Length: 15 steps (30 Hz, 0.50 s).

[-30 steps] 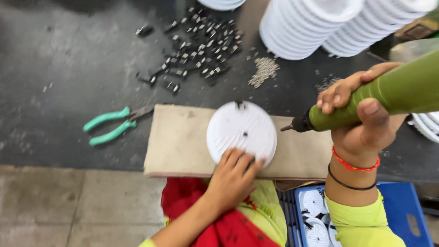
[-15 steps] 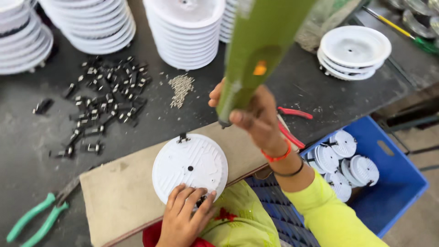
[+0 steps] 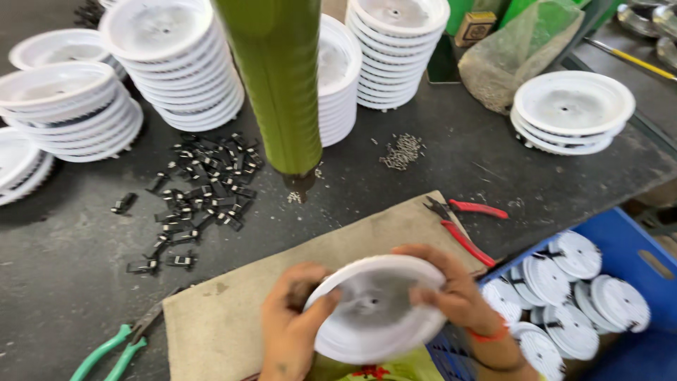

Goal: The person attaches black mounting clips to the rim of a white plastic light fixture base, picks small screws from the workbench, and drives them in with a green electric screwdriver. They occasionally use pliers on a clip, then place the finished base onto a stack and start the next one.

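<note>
Both hands, left (image 3: 293, 324) and right (image 3: 451, 293), grip a white round disc (image 3: 377, 310) above the blue crate (image 3: 627, 247).

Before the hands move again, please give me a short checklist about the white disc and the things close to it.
1. Both hands on white disc: left hand and right hand grip opposite edges. Ok.
2. Disc over the tan board: partly, its near edge overhangs. Not ok.
3. Green tool clear of the hands: hangs above the table. Ok.
4. Red pliers close to right hand, not touching. Ok.
5. Room in blue crate: cannot tell.
</note>
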Tool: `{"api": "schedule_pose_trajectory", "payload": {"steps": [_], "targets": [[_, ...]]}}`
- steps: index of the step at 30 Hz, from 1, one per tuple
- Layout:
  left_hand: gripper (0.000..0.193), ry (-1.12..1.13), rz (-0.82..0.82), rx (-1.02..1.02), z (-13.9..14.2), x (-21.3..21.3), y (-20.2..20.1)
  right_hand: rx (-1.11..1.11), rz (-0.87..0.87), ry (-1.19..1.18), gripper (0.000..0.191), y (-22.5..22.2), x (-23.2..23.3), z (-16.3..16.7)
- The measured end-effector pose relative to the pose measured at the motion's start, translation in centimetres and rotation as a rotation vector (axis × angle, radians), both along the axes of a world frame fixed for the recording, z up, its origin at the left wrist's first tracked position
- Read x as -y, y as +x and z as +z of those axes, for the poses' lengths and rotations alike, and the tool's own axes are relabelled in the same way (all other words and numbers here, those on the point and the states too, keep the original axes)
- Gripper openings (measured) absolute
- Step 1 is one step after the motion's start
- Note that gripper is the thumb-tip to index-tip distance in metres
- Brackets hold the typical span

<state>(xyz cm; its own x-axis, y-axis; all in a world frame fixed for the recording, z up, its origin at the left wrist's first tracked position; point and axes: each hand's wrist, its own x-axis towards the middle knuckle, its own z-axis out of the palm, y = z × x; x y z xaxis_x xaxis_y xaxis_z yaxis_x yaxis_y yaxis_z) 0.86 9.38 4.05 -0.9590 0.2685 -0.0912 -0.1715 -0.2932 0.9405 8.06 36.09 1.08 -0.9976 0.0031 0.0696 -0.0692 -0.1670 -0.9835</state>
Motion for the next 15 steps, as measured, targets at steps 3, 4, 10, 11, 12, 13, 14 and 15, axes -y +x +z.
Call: {"api": "schedule_pose_trajectory", "payload": {"steps": [3, 4, 10, 11, 12, 13, 14, 15], "targets": [[0.019, -0.023, -0.190, 0.119, -0.6, -1.1, -3.2, 0.224, -0.458, 0.363, 0.033, -0.8, -5.8, -1.9], [0.016, -0.073, -0.252, 0.014, -0.8, -1.6, -4.6, 0.171, -0.575, 0.540, 0.027, -1.0, -8.9, -1.8], [0.036, -0.793, 0.133, -1.144, 2.8, 0.9, -21.0, 0.329, -0.780, 0.177, 0.031, -2.4, -24.7, 2.1], [0.044, -0.916, 0.117, -1.289, 3.5, 0.8, -23.3, 0.359, -0.741, 0.097, 0.034, -3.5, -25.7, 2.5], [0.043, -1.067, 0.079, -1.283, 4.1, 0.4, -25.1, 0.386, -0.698, 0.019, 0.037, -4.7, -26.2, 2.9], [0.042, -1.221, 0.041, -1.273, 4.7, 0.1, -26.5, 0.407, -0.740, 0.081, 0.038, -5.6, -26.2, 3.6], [0.040, -1.162, 0.071, -1.246, 5.2, -0.3, -27.5, 0.434, -0.782, 0.139, 0.038, -6.3, -25.9, 3.9], [0.039, -1.100, 0.101, -1.217, 5.8, -0.9, -28.2, 0.461, -0.824, 0.201, 0.038, -7.1, -25.5, 4.3]]}}
